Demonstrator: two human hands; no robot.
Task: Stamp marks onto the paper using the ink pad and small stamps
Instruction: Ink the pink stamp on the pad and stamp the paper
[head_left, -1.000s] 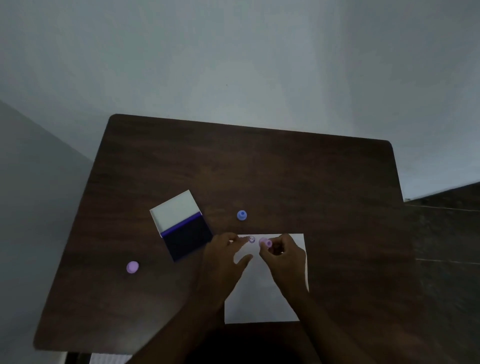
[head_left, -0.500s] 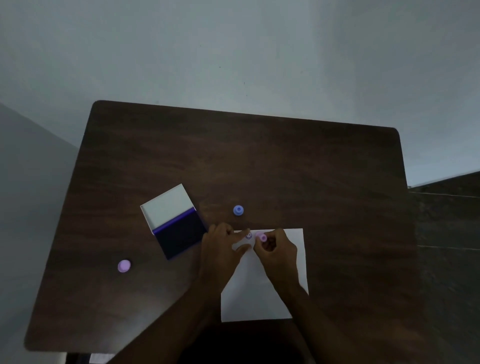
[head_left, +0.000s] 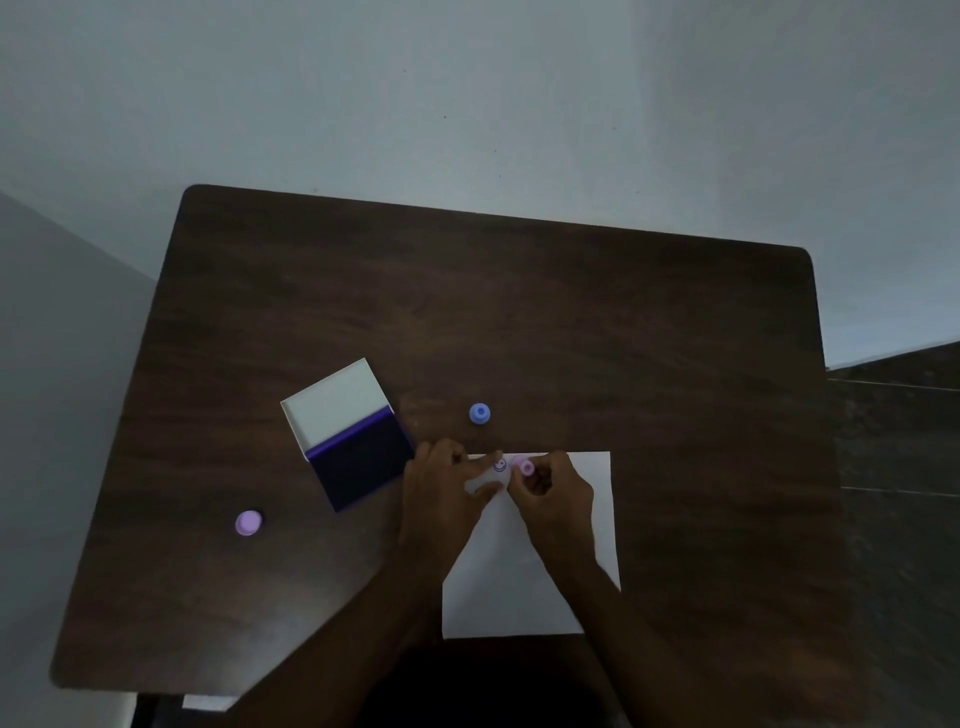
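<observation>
Head view, the only one. White paper (head_left: 566, 525) lies on a dark wooden table (head_left: 571, 322), long axis running away from the person, near edge close to the body. Right hand (head_left: 553, 499) sits over the paper's far-left corner, fingers curled, pinching a small pink stamp (head_left: 526, 466) that tilts toward the left; whether its face touches the sheet cannot be told. Just left of the stamp, one smiley mark (head_left: 500, 465) printed on the paper. Left hand (head_left: 447, 493) lies flat with fingers extended, holding nothing, pressing the sheet's left edge; its fingertip reaches close beside the mark. Key relation: bare paper for the next print lies right of and nearer than the stamp, under and beyond the right hand, which already has the stamp; the open ink pad (head_left: 358, 460), lid folded back, is left of both hands, nearer the left one. Count: three stamps — pink in hand, blue stamp (head_left: 479, 413) just beyond the paper, lilac stamp (head_left: 248, 522) well apart at left; one pad; one sheet; one mark.
</observation>
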